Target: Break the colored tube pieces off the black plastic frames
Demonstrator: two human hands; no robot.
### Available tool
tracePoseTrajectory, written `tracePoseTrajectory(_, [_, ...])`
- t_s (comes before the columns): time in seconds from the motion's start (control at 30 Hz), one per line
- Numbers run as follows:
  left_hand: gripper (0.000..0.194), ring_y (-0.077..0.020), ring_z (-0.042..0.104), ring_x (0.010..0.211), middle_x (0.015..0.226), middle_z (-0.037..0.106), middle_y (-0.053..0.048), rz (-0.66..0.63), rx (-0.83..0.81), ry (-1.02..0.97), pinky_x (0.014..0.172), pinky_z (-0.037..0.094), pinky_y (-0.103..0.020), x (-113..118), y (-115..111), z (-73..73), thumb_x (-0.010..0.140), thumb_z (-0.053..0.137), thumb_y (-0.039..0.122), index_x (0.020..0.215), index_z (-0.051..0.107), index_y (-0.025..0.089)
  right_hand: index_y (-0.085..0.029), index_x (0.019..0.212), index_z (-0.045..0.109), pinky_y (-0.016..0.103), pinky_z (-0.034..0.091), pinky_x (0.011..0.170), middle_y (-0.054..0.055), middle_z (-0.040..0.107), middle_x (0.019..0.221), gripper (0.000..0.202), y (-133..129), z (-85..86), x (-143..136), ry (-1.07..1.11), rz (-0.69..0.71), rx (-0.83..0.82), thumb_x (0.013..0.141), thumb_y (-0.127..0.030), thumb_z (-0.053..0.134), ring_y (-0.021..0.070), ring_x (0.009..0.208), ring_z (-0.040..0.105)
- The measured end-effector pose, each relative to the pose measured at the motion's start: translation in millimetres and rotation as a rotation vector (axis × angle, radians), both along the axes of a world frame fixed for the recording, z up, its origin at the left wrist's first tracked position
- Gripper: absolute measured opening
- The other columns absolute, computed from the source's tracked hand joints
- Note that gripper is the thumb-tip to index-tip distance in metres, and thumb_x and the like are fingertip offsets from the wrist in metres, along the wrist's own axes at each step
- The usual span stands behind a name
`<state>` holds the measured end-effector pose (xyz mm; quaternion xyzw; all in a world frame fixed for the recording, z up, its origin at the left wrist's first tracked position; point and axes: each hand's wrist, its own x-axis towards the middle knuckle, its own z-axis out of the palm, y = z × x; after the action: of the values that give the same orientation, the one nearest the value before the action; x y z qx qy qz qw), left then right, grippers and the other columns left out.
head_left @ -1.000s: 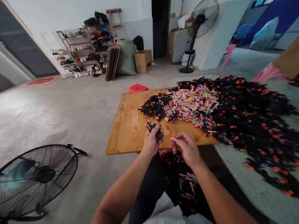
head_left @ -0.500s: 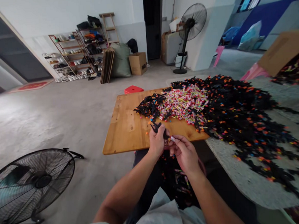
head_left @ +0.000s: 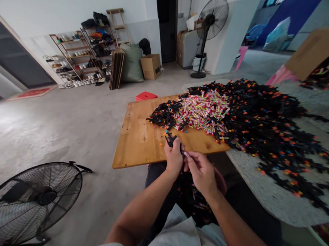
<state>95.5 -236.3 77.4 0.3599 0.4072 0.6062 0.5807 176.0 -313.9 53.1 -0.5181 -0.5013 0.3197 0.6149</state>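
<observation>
My left hand (head_left: 174, 158) is closed around a black plastic toy gun (head_left: 170, 139), its far end pointing away over the wooden table's near edge. Pinched between the fingers of my right hand (head_left: 203, 170) is a small white-and-pink tube (head_left: 186, 154), which meets the near end of the toy gun; whether it is inserted I cannot tell. Beyond my hands lies a heap of similar pink, white and yellow tubes (head_left: 204, 107). Black toy guns with orange and blue bits (head_left: 258, 113) are piled to its right. Below my hands, a pink tub (head_left: 221, 180) holds more black pieces and tubes.
The wooden table (head_left: 134, 136) adjoins a grey speckled tabletop (head_left: 254, 188) on the right. A floor fan (head_left: 48, 198) stands at my left. A red stool (head_left: 146, 96) is behind the table, and a tilted cardboard box (head_left: 310, 52) sits at far right.
My right hand has moved slightly left, bringing the tube closer against the toy gun. The left hand keeps its grip. The view has shifted a little.
</observation>
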Motion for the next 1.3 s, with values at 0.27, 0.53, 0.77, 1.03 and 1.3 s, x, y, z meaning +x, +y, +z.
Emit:
tracePoseTrajectory(0.27, [0.032, -0.0080, 0.041, 0.051, 0.056, 0.046, 0.006, 0.010, -0.010, 0.035, 0.052, 0.035, -0.020, 10.0, 2.4, -22.5, 0.089, 0.064, 0.039, 0.070, 0.044, 0.021, -0.026, 0.111, 0.075, 0.038, 0.060, 0.075, 0.008, 0.077, 0.096, 0.021, -8.0, -13.6, 0.1, -0.025, 0.001, -0.043, 0.094, -0.039, 0.071, 0.0241, 0.078, 0.071])
tracePoseTrajectory(0.53, [0.036, -0.0109, 0.051, 0.055, 0.067, 0.059, 0.002, -0.354, -0.040, 0.326, 0.051, 0.038, -0.020, -9.3, 14.2, -56.8, 0.088, 0.072, 0.054, 0.089, 0.063, 0.019, -0.023, 0.107, 0.069, 0.033, 0.055, 0.061, 0.006, 0.074, 0.086, 0.034, -22.6, -40.9, 57.1, -0.031, -0.037, -0.261, 0.091, -0.053, 0.072, 0.0210, 0.066, 0.065])
tracePoseTrajectory(0.77, [0.017, -0.0222, 0.068, 0.095, 0.106, 0.071, -0.009, -0.170, 0.101, 1.190, 0.083, 0.049, -0.031, -51.0, 131.2, -55.5, 0.096, 0.064, 0.028, 0.111, 0.065, 0.021, -0.028, 0.098, 0.073, 0.044, 0.059, 0.087, 0.008, 0.079, 0.097, 0.024, -68.2, -107.8, 128.2, -0.448, 0.055, -0.503, 0.092, -0.047, 0.059, 0.0309, 0.093, 0.075])
tracePoseTrajectory(1.03, [0.040, -0.0341, 0.059, 0.129, 0.138, 0.057, -0.020, -0.280, 0.221, 1.534, 0.105, 0.045, -0.041, -28.8, 202.2, -65.5, 0.095, 0.064, 0.033, 0.132, 0.058, 0.017, -0.029, 0.091, 0.074, 0.048, 0.058, 0.093, 0.009, 0.078, 0.100, 0.023, -63.0, -132.2, 105.0, -0.685, 0.027, -0.372, 0.092, -0.032, 0.051, 0.0322, 0.099, 0.074])
tracePoseTrajectory(1.3, [0.037, -0.0299, 0.069, 0.113, 0.125, 0.070, -0.017, -0.206, 0.084, 1.313, 0.091, 0.050, -0.035, -40.1, 200.5, -66.1, 0.090, 0.069, 0.026, 0.125, 0.060, 0.019, -0.022, 0.108, 0.072, 0.037, 0.053, 0.093, 0.009, 0.078, 0.105, 0.027, 70.7, -52.0, 106.0, -0.797, -0.007, -0.326, 0.100, -0.030, 0.047, 0.0264, 0.101, 0.073])
